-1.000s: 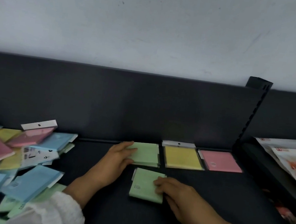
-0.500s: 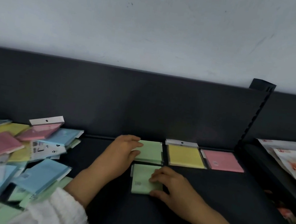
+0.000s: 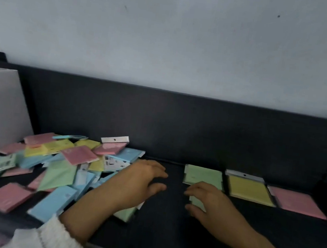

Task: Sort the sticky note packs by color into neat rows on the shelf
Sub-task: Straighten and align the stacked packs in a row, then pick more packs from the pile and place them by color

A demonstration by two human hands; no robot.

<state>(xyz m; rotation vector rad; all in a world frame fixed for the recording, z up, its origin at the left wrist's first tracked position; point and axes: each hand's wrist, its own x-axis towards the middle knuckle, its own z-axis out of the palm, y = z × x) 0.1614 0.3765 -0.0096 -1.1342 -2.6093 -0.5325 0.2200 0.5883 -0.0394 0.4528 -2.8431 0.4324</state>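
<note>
- Nearest the front edge of the black metal shelf (image 3: 164, 240), the left forearm is lying across a stray mint-green wrapped pack (image 3: 126, 212) at the fringe of the jumbled heap of pink, blue, yellow and green packs (image 3: 59, 164).
- Further in, the right hand (image 3: 211, 208) is covering a pale green square sticky note pack (image 3: 198, 201). Its fingers are curling over the far edge and its thumb is hooking the near one.
- Just to the left, the left hand (image 3: 144, 183) is hanging with fingers spread and loosely bent, holding nothing.
- Against the back panel, a pale green stack (image 3: 203, 176), a yellow square pack (image 3: 250, 190) and a pink square pack (image 3: 297, 203) are sitting side by side.
- Sliding the gripped pack flat until it is touching the green stack's front edge looks best, with the free hand squaring its left side to keep the column straight.
</note>
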